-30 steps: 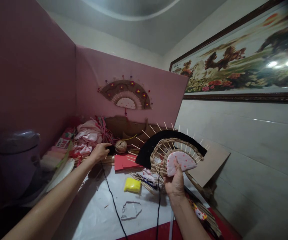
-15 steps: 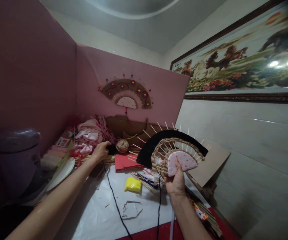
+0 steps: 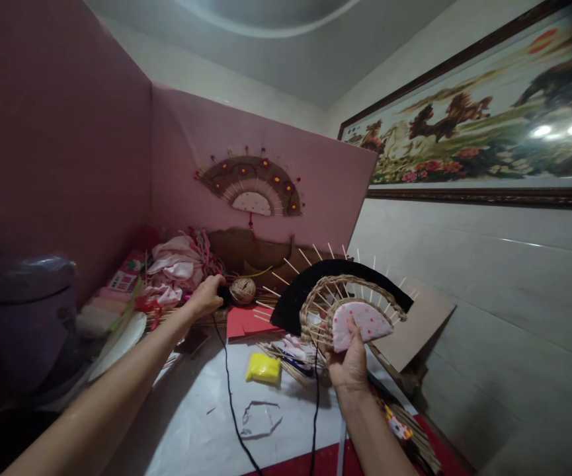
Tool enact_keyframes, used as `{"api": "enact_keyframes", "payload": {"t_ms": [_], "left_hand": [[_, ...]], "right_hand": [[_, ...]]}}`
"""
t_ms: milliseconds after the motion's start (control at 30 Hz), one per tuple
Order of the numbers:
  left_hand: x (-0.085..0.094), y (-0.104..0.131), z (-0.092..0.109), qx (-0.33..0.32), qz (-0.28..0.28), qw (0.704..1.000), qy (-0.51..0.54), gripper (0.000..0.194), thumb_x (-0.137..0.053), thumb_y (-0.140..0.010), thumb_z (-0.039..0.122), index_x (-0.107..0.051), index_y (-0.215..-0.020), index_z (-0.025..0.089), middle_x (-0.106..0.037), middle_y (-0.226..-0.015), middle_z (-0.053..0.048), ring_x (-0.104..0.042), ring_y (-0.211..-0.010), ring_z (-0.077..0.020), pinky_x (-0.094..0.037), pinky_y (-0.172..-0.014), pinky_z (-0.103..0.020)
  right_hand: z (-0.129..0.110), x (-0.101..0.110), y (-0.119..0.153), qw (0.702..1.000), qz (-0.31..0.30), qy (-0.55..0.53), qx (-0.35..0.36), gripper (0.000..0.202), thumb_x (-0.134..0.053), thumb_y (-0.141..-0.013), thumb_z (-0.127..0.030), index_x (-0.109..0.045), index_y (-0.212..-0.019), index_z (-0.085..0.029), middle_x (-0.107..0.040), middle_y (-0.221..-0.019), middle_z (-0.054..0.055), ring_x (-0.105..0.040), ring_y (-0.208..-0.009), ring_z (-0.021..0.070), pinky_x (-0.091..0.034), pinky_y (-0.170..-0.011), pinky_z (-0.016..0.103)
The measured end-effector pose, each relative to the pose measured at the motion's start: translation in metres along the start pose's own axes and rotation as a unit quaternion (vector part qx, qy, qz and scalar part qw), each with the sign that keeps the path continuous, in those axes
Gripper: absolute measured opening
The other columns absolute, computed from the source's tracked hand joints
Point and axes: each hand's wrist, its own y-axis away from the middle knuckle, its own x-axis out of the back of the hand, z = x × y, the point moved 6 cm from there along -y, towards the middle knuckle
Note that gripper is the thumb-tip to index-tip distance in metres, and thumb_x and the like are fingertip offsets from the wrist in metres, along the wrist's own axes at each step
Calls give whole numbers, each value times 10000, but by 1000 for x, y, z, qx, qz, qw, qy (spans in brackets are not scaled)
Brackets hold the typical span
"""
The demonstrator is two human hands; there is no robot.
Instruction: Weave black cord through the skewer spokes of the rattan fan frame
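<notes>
In the head view my right hand grips a handmade fan by its pink dotted half-round base, thumb across the front. Thin sticks fan out through a woven tan cord band and a black band. At the back of the table, my left hand is closed at a dark ball of black yarn, its fingertips partly hidden. A black strand runs down from there towards the near edge. Another black strand hangs from the fan.
A ball of tan twine sits right of my left hand. Red paper, a yellow packet and thin sticks lie mid-table. Pink cloth is heaped back left, near a lidded bin. A finished fan hangs on the pink panel.
My left hand has shifted slightly right and up beside the twine ball, and its black strand has swung right with it. My right hand and the fan stay nearly still.
</notes>
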Motion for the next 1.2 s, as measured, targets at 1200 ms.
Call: {"api": "enact_keyframes", "payload": {"t_ms": [1200], "left_hand": [[-6, 88, 52, -86, -67, 985, -137, 338, -367, -731, 41, -558, -1001, 109, -594, -932, -181, -590, -800, -278, -418, -691, -381]], "right_hand": [[0, -4, 5, 1000, -13, -9, 4, 321, -661, -624, -327, -593, -913, -206, -666, -670, -51, -624, -552, 117, -486, -422, 198]]}}
